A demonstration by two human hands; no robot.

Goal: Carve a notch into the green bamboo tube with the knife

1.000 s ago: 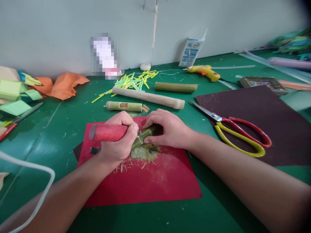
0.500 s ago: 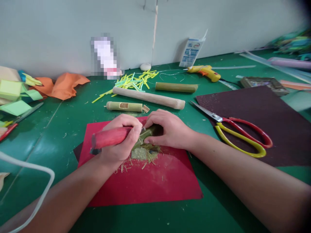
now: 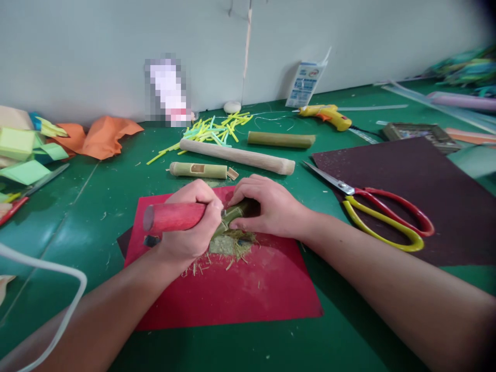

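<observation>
My left hand point(image 3: 199, 227) is closed round the thick red handle point(image 3: 174, 217) of a tool, most likely a carving knife; its working end is mostly hidden by my fingers and meets the bamboo. A green bamboo piece point(image 3: 234, 212) lies slanted under my right hand point(image 3: 267, 204), gripped between thumb and fingers. Beneath both is a red sheet point(image 3: 248, 294). Shavings point(image 3: 242, 250) and a small greyish flat piece point(image 3: 222, 245) lie close below the bamboo. Just beyond my hands sits a short bamboo tube point(image 3: 213, 171) with a square opening cut in it.
Scissors point(image 3: 372, 204) with red and yellow handles lie on a dark sheet point(image 3: 457, 217) at right. Behind are a wooden stick point(image 3: 240, 156), another bamboo piece point(image 3: 281, 139), yellow strips point(image 3: 209, 129) and a yellow glue gun point(image 3: 329, 114). A white cable point(image 3: 73, 274) curves at lower left.
My left hand has shifted slightly, and the tool's handle has tilted so its butt end sits higher. My right hand and the bamboo stay nearly still.
</observation>
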